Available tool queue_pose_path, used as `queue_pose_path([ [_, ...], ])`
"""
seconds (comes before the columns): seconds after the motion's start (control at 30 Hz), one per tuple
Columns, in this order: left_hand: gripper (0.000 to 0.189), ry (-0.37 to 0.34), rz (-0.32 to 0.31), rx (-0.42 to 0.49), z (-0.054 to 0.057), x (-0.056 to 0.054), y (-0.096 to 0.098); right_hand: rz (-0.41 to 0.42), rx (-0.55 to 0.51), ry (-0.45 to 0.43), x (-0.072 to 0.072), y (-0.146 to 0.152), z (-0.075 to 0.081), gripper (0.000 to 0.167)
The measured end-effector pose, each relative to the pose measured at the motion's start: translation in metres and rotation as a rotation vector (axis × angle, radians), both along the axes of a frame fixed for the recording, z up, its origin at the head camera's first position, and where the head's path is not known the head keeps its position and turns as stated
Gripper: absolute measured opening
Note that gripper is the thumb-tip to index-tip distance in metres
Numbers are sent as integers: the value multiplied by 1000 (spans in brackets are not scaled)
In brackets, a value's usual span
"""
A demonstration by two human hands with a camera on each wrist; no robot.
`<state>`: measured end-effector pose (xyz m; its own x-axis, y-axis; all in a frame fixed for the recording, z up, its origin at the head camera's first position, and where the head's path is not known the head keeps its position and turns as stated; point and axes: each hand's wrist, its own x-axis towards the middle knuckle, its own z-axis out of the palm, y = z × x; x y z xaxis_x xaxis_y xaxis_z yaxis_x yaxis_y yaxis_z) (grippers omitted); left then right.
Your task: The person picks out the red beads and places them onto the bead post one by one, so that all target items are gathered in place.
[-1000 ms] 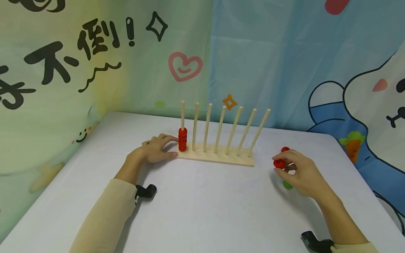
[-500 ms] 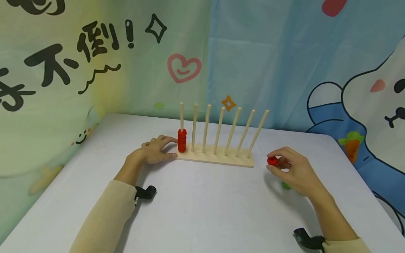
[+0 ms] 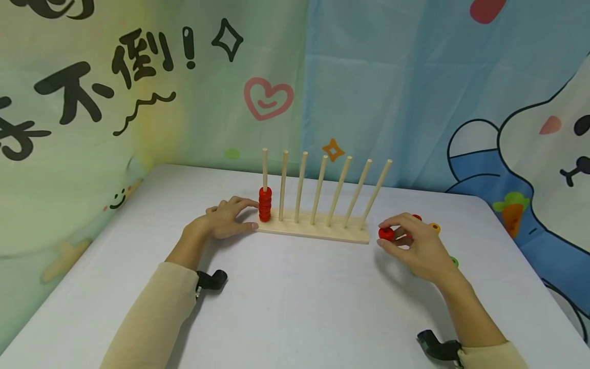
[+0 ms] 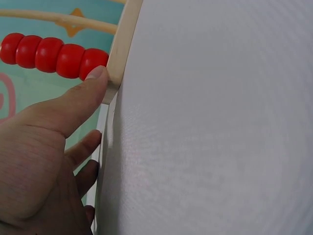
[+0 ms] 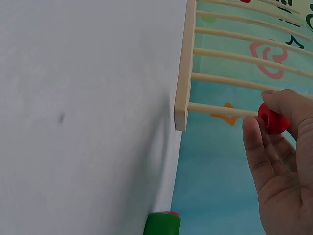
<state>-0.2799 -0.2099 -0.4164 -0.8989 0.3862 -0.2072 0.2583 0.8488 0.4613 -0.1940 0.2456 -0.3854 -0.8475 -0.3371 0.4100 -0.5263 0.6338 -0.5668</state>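
Leftward since the earlier frame, my right hand (image 3: 421, 251) has carried a rounded red bead (image 3: 386, 234), its hole visible, pinched between thumb and fingers beyond the 7-peg rack's (image 3: 318, 233) right end. My left hand (image 3: 226, 219), loosely spread, touches the other end. Beads behind my right hand are partly hidden.

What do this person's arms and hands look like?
The left sleeve and right sleeve are plain beige. A black, bent left wrist camera and right wrist camera stick out near the cuffs. The left hand and right hand wear no gloves.
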Motion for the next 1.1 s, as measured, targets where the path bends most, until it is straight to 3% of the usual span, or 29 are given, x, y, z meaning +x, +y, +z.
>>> queue_pose_path([
  [1.1, 68, 0, -2, 6, 3, 1, -1, 61, -93, -97, -14, -41, 2, 28],
])
